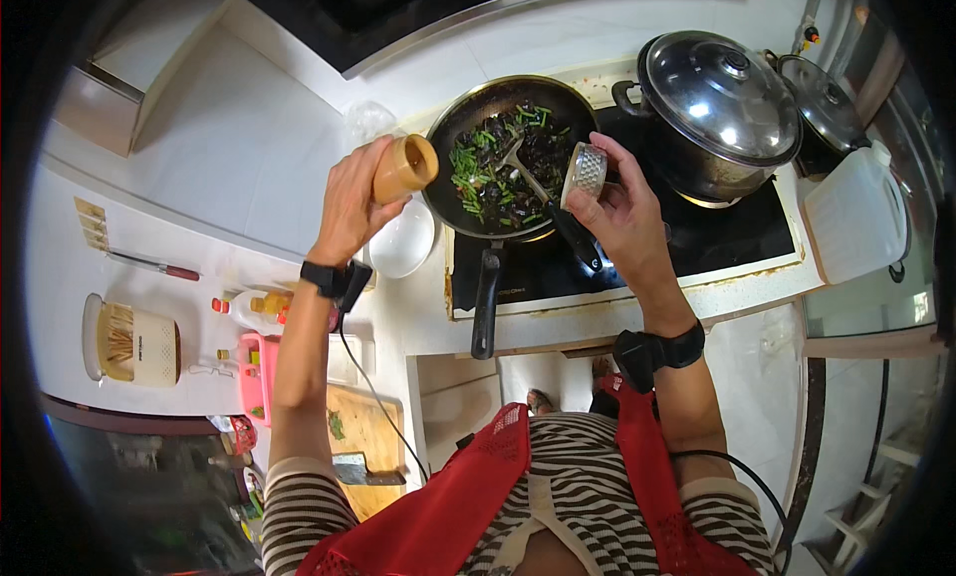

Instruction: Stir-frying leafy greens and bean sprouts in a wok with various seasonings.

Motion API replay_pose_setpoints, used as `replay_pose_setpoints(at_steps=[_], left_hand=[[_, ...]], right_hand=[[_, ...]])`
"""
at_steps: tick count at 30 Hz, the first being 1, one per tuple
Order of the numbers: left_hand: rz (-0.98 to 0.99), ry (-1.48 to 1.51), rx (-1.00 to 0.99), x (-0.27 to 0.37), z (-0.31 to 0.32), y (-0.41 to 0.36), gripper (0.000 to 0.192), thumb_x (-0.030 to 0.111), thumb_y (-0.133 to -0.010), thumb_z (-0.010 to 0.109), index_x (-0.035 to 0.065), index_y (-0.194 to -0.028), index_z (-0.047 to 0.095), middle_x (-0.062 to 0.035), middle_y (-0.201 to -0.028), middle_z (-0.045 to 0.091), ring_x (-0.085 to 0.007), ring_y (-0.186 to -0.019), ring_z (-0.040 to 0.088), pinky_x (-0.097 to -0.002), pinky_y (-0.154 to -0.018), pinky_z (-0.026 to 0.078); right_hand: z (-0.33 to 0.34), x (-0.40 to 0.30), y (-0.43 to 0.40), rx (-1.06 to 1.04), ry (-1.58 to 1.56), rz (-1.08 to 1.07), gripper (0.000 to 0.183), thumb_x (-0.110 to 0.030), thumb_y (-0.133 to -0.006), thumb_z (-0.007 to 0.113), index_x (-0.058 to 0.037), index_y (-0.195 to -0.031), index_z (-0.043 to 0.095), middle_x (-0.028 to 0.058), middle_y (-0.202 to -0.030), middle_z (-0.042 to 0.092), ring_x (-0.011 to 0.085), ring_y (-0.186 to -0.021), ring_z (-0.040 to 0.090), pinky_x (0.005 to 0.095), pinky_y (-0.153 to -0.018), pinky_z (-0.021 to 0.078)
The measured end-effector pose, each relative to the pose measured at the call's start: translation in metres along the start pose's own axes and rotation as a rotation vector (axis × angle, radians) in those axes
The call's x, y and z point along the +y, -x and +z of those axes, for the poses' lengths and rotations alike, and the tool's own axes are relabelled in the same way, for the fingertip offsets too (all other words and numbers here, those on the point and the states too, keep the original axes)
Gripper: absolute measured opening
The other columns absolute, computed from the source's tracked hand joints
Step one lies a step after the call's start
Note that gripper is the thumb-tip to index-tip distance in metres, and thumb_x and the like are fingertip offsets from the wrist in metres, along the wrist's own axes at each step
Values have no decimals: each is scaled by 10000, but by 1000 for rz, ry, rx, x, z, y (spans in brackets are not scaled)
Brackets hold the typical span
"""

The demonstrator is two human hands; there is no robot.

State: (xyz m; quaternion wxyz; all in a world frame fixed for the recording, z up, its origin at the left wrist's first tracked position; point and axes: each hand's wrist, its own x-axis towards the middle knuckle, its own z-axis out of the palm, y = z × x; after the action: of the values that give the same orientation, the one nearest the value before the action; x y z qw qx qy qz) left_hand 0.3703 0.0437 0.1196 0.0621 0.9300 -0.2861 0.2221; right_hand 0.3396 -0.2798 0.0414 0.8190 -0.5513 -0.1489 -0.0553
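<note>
My left hand (349,199) grips a tan cylindrical jar (407,171), its open mouth tilted up towards me and to the right. In my right hand (627,214) is a short round cap (585,171) with a dimpled silvery side, held on edge between thumb and fingers. Between and beyond both hands sits a dark frying pan (515,98) on the cooktop. Chopped green stalks and dark, glossy pieces that look like wood ear (549,139) lie in it. A slotted metal spatula (532,176) rests in the pan, its black handle over the rim below my right hand.
A large lidded steel pot (721,98) stands right of the pan, with another lidded pot (821,102) behind it. A white plastic jug (859,210) is at the far right. A white bowl (403,240) sits below my left hand. A cleaver (358,470) lies on a wooden board (373,419).
</note>
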Motion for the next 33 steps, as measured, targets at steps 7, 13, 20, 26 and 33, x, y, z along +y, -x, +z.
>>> replay_pose_setpoints(at_steps=[7,13,20,26,33], left_hand=[[-67,-11,-40,0,17,2,779,159,-644,801,81,-1335,448,-152,-1143,581,-374,-1013,542,-429,-881,418],[-35,-4,-53,-4,19,-4,753,166,-677,780,83,-1345,444,-154,-1152,576,-359,-1020,546,-421,-892,412],[-22,-19,0,-2,23,-9,752,156,-679,775,80,-1349,443,-157,-1153,577,-369,-1026,540,-421,-895,409],[-75,-59,-66,-9,29,-1,793,136,-641,805,53,-1342,443,-163,-1141,589,-367,-1027,555,-422,-895,427],[-23,-55,21,-8,27,-8,799,132,-644,809,55,-1346,436,-159,-1164,586,-356,-1042,557,-419,-897,426]], right_hand=[[-15,3,2,-5,-6,62,638,-95,-860,703,-29,-1400,368,101,-1216,509,156,-1015,573,278,-879,495],[-20,12,2,-7,-42,62,632,-85,-859,699,-31,-1397,373,98,-1214,511,149,-1008,577,281,-877,494],[-26,12,-1,-7,-29,73,625,-84,-861,697,-29,-1394,376,100,-1218,510,152,-1014,577,282,-882,494],[-24,14,1,-16,-51,83,626,-89,-860,701,-30,-1393,380,103,-1222,507,158,-1003,584,277,-871,499],[-24,14,-3,-6,-18,92,626,-92,-858,705,-29,-1390,382,103,-1211,519,155,-992,588,274,-866,500]])
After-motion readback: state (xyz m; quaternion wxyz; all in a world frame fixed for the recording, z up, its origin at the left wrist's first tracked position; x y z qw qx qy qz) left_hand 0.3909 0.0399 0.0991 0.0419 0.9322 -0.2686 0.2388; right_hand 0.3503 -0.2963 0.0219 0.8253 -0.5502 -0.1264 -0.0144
